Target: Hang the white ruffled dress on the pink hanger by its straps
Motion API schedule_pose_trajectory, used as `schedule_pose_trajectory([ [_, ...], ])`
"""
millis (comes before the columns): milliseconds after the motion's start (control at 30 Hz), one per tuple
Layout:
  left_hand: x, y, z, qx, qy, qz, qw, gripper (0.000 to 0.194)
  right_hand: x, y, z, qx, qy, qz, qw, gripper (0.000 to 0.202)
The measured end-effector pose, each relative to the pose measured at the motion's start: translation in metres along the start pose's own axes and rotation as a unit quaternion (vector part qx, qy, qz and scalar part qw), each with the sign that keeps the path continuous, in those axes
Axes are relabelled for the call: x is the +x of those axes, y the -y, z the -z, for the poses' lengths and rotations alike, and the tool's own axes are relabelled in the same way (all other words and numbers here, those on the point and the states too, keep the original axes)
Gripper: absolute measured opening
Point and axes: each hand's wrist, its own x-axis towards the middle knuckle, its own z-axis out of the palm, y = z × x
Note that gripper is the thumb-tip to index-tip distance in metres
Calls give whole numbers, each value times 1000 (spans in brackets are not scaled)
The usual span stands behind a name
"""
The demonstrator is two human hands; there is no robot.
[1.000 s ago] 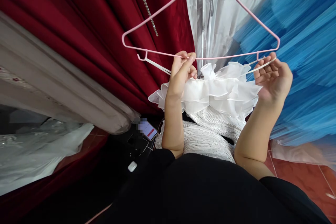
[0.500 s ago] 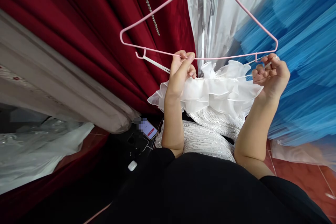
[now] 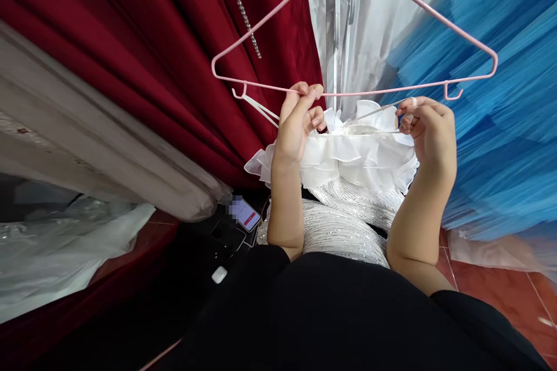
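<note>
A pink clothes hanger (image 3: 383, 91) is held up in front of me, its lower bar pinched in my left hand (image 3: 298, 119). Below it hangs a white dress (image 3: 348, 151) with a ruffled top and a sequined body that lies across my lap. White strap loops (image 3: 261, 109) run from the hanger's left hook to behind my left hand. My right hand (image 3: 429, 124) is closed on a thin white strap, stretched taut from the ruffles. That strap is apart from the hanger's right hook (image 3: 452, 93), which carries nothing.
Red fabric (image 3: 174, 40) and greyish drapes (image 3: 108, 127) hang at the left, blue tulle (image 3: 500, 98) at the right. A beaded strand (image 3: 239, 3) dangles over the red. A lit phone (image 3: 244, 213) and a small white case (image 3: 219, 274) lie at lower left.
My right hand has moved left with the strap, off the hanger's right hook. The hanger's right end has swung right and nearer. My left hand has stayed in place.
</note>
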Motion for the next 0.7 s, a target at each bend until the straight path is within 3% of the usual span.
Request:
schedule_pose_trajectory([
  [133, -2, 2, -9, -17, -2, -3, 1000, 11, -10, 5, -28, -13, 88, -9, 996, 19],
  [300, -3, 6, -15, -8, -7, -12, 1000, 14, -12, -4, -61, 77, 55, 32, 995, 29],
  [700, -4, 9, -2, 20, 12, -7, 1000, 6, -4, -13, -70, 206, 53, 60, 975, 27],
])
